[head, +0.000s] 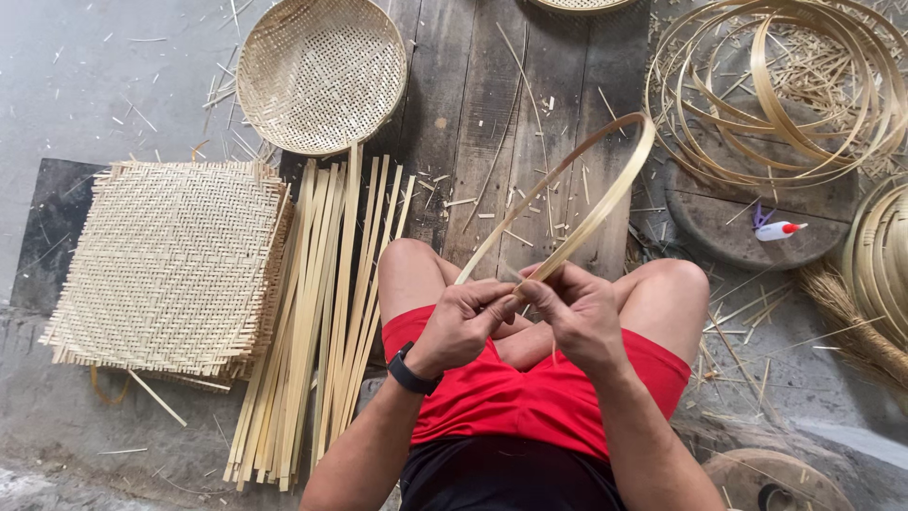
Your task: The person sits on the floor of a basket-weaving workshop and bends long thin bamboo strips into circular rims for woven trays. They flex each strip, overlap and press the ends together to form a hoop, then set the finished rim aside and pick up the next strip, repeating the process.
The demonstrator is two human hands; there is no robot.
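Note:
A long bamboo strip point(605, 189) is bent into a loop that arches away from me over the wooden boards. Its two ends meet above my lap. My left hand point(465, 322), with a black watch on the wrist, pinches one end. My right hand point(575, 310) grips the other end beside it, fingers closed around the overlap. I sit with bare knees apart in red shorts.
A stack of square woven mats point(170, 265) lies at the left. Straight bamboo strips point(322, 312) lie beside it. A round woven basket point(322, 74) sits above. Coiled bamboo hoops point(776, 95) pile at upper right near a round wooden block point(728, 222) with a small white bottle point(777, 229).

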